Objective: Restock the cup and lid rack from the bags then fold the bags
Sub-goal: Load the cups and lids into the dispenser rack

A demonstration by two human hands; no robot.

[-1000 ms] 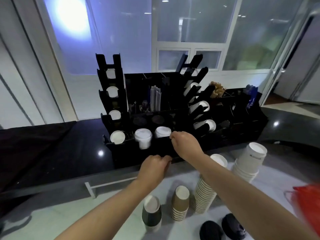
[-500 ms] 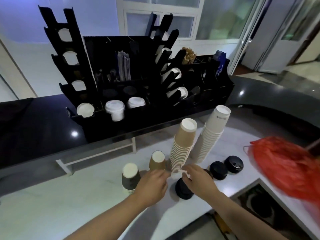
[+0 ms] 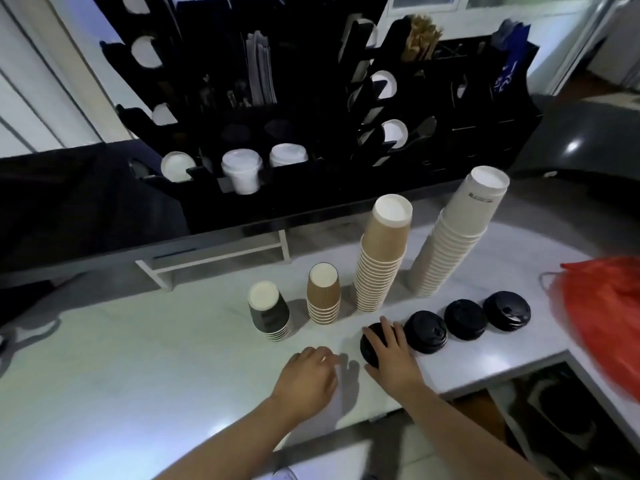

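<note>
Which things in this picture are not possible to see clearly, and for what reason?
- Head view: the leftmost black lid stack is mostly covered by the right hand; its height cannot be told.
- The red bag is blurred and cut by the right edge; its contents are hidden.
- The left hand shows only its back; the fingertips are hidden.
- The upper rack is too dark to count its stock.

From my feed, a pale marbled table [image 3: 138,358] filled the foreground, glossy enough to throw back a soft patch of light near its front edge. Behind it ran a raised dark ledge [image 3: 69,209], carried on a white bracket [image 3: 214,258]. Farther back stood a white wall with vertical panel lines [image 3: 31,98] on the left and glazed window frames [image 3: 485,1] along the top right. A curved black counter [image 3: 588,133] on the right caught one bright highlight.
</note>
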